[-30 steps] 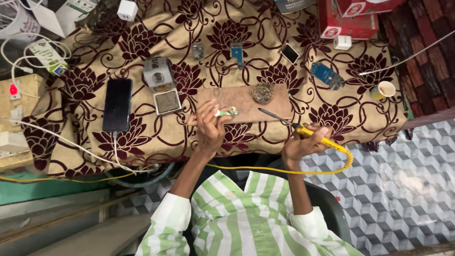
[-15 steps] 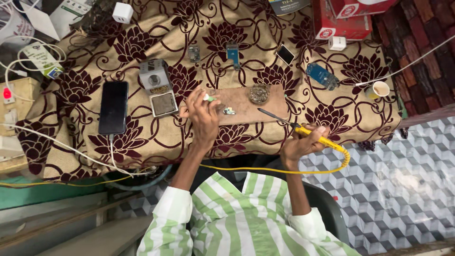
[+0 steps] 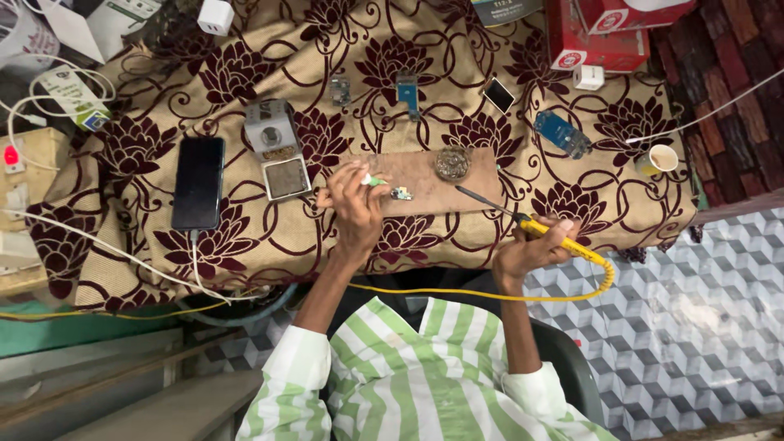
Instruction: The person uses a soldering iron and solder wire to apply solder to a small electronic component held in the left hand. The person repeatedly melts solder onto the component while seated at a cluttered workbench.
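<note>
My left hand [image 3: 353, 200] rests on the edge of a brown wooden board [image 3: 425, 175] and pinches a small green-tipped tool [image 3: 374, 180]. A tiny circuit board [image 3: 400, 193] lies on the wooden board just right of that hand. My right hand [image 3: 531, 249] grips a yellow-handled soldering iron [image 3: 523, 220], its metal tip pointing up-left over the board's right end. A yellow cord [image 3: 531, 290] trails from the iron across my lap. A round tin of brass wool [image 3: 452, 162] sits on the board.
A black phone [image 3: 198, 181] with a white cable lies at left beside a grey stand with a sponge tray [image 3: 276, 147]. Small circuit boards [image 3: 407, 90], a blue module [image 3: 562, 133], a paper cup [image 3: 660, 158], red boxes [image 3: 588, 37] and white chargers dot the floral cloth [image 3: 245, 237].
My left hand has shifted slightly up and left along the board with the green-tipped tool. The right hand keeps the soldering iron in much the same place.
</note>
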